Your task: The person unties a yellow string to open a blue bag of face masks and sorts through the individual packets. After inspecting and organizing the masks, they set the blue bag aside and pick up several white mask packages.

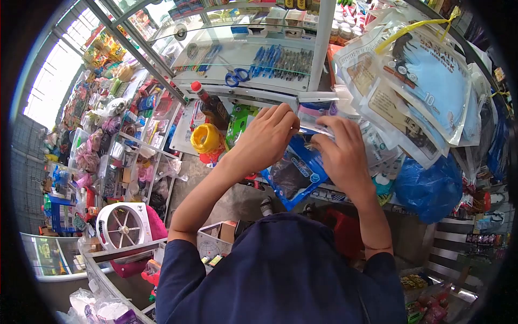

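Note:
A blue plastic packet point(297, 171) with a see-through window and dark contents hangs below my hands, in front of the display case. My right hand point(345, 154) is bent over its upper right corner, thumb and fingers pinched at the top edge. At its upper left is my left hand point(270, 132), fingers curled together and pointing down; what they grip is hidden behind the knuckles. A small yellowish bit shows between the two hands. Just left of my left hand stand a green packet point(238, 123), a dark sauce bottle point(213, 107) with a red cap, and a yellow-topped bag point(206, 139).
A glass display case point(243, 59) with pens point(280, 62) and blue-handled scissors point(236, 77) rises ahead. Clear mask bags point(426, 81) and a blue plastic bag point(430, 186) crowd the right. On the left are goods-filled shelves and a white fan point(124, 227).

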Action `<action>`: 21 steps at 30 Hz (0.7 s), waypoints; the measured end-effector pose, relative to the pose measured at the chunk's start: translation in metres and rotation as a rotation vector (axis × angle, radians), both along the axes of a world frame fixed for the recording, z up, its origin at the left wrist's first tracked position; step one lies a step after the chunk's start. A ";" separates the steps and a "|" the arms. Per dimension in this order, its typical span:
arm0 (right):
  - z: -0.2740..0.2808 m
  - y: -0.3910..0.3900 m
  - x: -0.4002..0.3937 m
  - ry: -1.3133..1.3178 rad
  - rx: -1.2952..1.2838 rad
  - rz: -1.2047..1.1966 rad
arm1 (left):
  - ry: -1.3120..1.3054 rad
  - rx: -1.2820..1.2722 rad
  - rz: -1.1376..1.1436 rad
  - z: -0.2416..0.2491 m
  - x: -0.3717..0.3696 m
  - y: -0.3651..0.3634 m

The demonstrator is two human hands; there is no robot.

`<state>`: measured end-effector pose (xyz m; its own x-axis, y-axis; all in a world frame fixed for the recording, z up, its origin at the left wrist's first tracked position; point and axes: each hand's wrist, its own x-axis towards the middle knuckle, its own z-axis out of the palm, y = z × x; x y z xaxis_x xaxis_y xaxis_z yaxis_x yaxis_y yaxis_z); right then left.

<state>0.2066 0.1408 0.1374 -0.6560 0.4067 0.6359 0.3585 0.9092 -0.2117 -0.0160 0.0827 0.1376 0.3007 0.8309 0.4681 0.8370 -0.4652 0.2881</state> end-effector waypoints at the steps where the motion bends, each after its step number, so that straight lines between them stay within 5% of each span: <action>1: -0.001 0.002 0.001 0.006 0.006 0.004 | -0.045 -0.023 -0.018 0.001 0.001 -0.001; 8: -0.022 0.012 0.003 0.072 -0.140 -0.039 | -0.089 -0.033 -0.021 0.002 0.005 0.000; 14: -0.026 0.015 0.003 0.061 -0.092 -0.054 | -0.504 -0.432 0.060 -0.006 0.003 -0.003; 21: -0.063 0.033 -0.004 0.179 -0.301 0.216 | -0.297 -0.243 -0.249 -0.023 -0.003 0.005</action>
